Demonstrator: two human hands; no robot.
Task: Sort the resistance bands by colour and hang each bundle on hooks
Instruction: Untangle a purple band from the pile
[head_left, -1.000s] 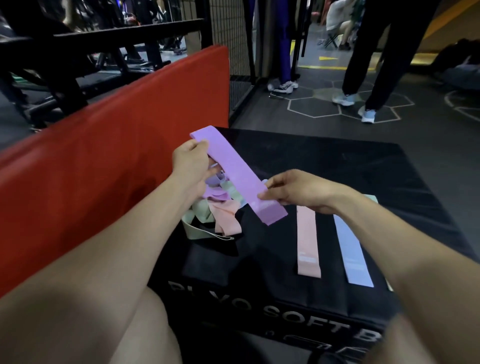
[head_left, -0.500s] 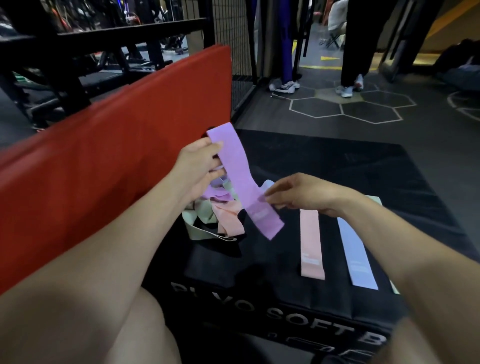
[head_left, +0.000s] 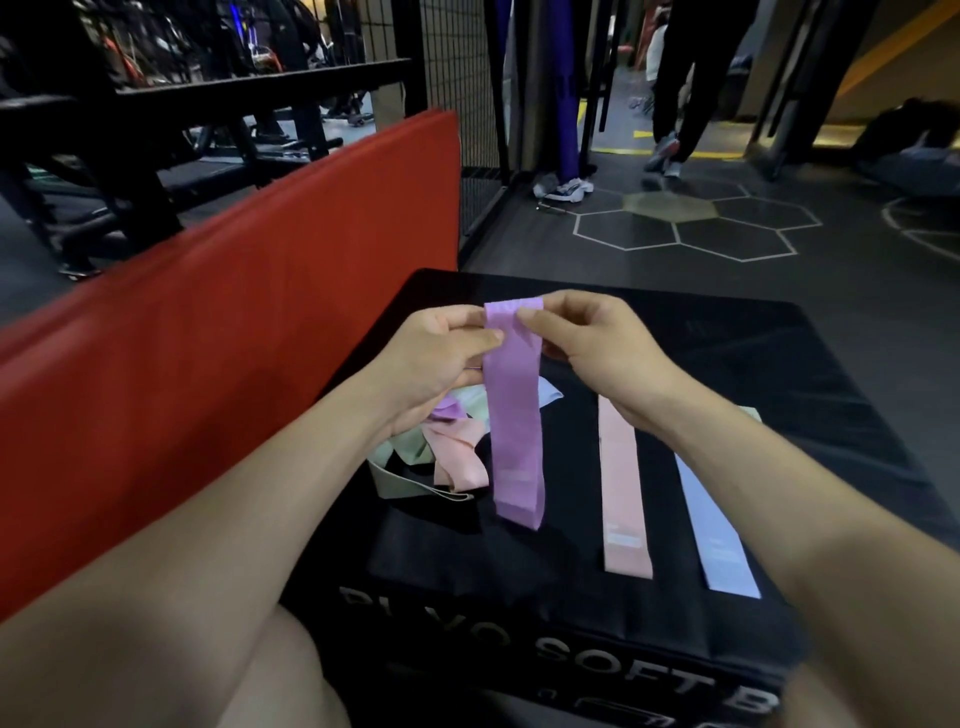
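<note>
Now both grips, left hand (head_left: 441, 348), right hand (head_left: 587, 343), pinch purple band (head_left: 514, 415) over black plyo box (head_left: 727, 364); hexagon-marked gym floor (head_left: 691, 228).

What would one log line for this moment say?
left hand: pinches purple band top | right hand: pinches same | band: hanging | pink band, blue band: flat on box

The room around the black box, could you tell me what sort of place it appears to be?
Most likely a gym. The purple resistance band is held over a black soft plyo box, a red padded mat stands beside it, and white hexagon markings cover the rubber floor.
</note>
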